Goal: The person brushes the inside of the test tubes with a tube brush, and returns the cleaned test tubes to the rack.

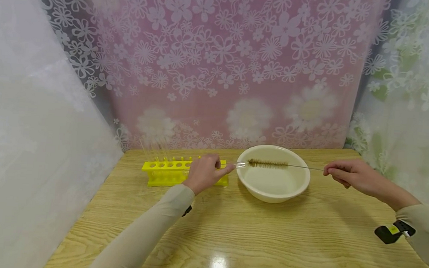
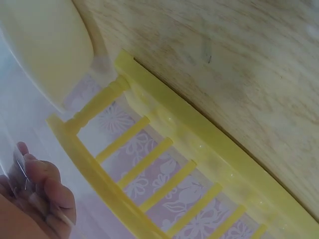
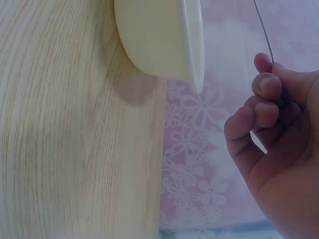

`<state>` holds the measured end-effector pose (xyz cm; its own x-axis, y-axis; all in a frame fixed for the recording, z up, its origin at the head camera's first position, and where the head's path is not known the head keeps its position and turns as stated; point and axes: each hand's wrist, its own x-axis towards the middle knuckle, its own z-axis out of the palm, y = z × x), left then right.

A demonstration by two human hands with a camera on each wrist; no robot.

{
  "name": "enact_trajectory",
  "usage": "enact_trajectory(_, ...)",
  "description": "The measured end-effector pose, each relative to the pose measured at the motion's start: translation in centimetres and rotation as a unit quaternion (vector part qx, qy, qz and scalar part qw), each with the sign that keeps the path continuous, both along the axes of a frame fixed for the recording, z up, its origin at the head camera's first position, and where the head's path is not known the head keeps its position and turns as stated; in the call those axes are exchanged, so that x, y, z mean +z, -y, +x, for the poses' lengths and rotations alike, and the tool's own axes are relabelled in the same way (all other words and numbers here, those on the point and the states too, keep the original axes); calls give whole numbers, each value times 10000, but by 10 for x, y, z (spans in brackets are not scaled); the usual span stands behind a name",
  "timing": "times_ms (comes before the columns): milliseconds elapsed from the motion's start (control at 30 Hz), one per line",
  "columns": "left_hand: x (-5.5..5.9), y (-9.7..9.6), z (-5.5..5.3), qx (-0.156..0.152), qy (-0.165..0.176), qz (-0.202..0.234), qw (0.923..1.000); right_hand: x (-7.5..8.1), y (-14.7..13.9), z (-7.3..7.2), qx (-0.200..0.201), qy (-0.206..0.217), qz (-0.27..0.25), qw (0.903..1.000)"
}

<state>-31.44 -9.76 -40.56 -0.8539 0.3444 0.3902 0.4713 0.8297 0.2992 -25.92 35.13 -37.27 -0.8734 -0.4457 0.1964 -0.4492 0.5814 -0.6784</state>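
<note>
My left hand (image 1: 205,173) grips a clear glass test tube (image 1: 240,165), its mouth pointing right over the near-left rim of a cream basin (image 1: 270,195). My right hand (image 1: 350,173) pinches the thin wire handle of a test tube brush (image 1: 268,164) between thumb and fingertips. The brush lies level above the basin, its brown bristles outside the tube and their left end at the tube's mouth. In the left wrist view, fingers (image 2: 45,179) curl round the transparent tube. The right wrist view shows the twisted wire (image 3: 264,32) leaving the pinch.
Behind and below my left hand stands a yellow test tube rack (image 1: 166,183), with several clear tubes (image 1: 153,150) at its left end. The wooden table (image 1: 251,244) meets a pink floral curtain (image 1: 219,68) at the back. White sheeting (image 1: 43,118) hangs on the left.
</note>
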Motion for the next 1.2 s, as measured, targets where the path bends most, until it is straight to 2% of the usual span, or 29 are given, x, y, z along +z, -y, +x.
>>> enact_trajectory(133, -2, -2, 1, 14, 166, 110, 9998, -2, 2, -1, -89, 97, -35, 9999)
enact_trajectory(267, -2, -3, 3, -18, 290, 189, 9994, -4, 4, -1, 23, 58, -58, 10000)
enact_trajectory(467, -2, -3, 4, -111, 279, 256, 9992, -5, 3, -1, 92, 220, 116, 9996)
enact_trajectory(633, -2, -5, 5, -154, 213, 271, 9993, -7, -2, -3, 261, 365, 279, 9986)
enact_trajectory(833, -3, -7, 10, -162, 368, 156, 9991, -9, -7, -3, 533, 344, 338, 9974)
enact_trajectory(967, -3, -9, 11, -146, 370, 93, 9992, -7, -7, -2, 579, 322, 414, 9969)
enact_trajectory(1200, -3, -11, 11, -205, 397, -7, 9990, 4, -2, -2, 426, 307, 431, 9977)
